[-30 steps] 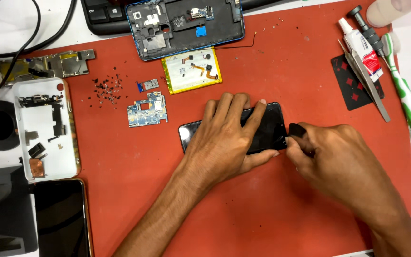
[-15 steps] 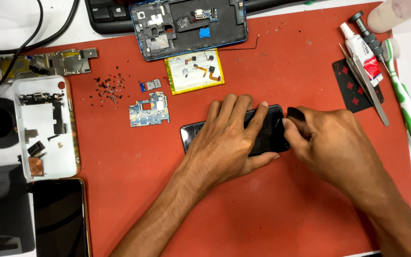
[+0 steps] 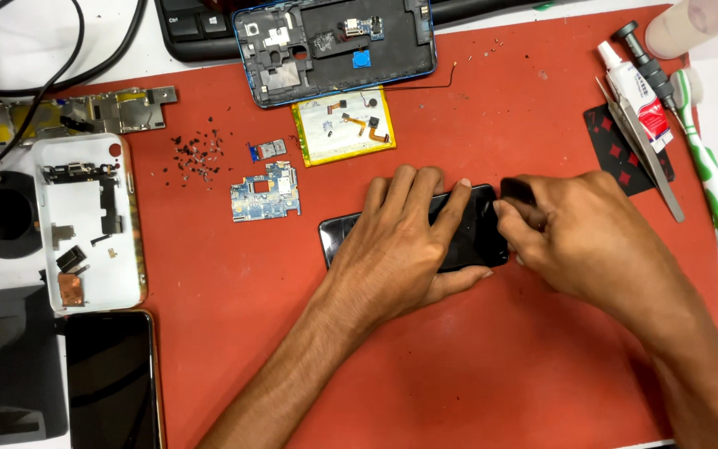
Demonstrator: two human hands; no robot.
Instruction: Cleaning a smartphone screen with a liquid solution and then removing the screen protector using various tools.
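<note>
A black phone screen (image 3: 479, 229) lies flat on the red work mat (image 3: 459, 366). My left hand (image 3: 405, 241) is spread over its middle and presses it down, fingers apart. My right hand (image 3: 579, 233) is at the screen's right end, fingers pinched on a small black flat piece (image 3: 515, 189) against the edge. How that piece meets the screen is hidden by my fingers.
An opened phone frame (image 3: 334, 46), a yellow battery (image 3: 344, 126), a blue circuit board (image 3: 265, 191) and several loose screws (image 3: 197, 154) lie behind. A white phone shell (image 3: 89, 220) and a dark phone (image 3: 110, 378) are at left. Tweezers (image 3: 641, 150), a glue tube (image 3: 633, 87) and a toothbrush (image 3: 712, 179) are at right.
My right hand has slid left along the mat to the screen's right end and closed in against it. My left hand has stayed pressed on the screen.
</note>
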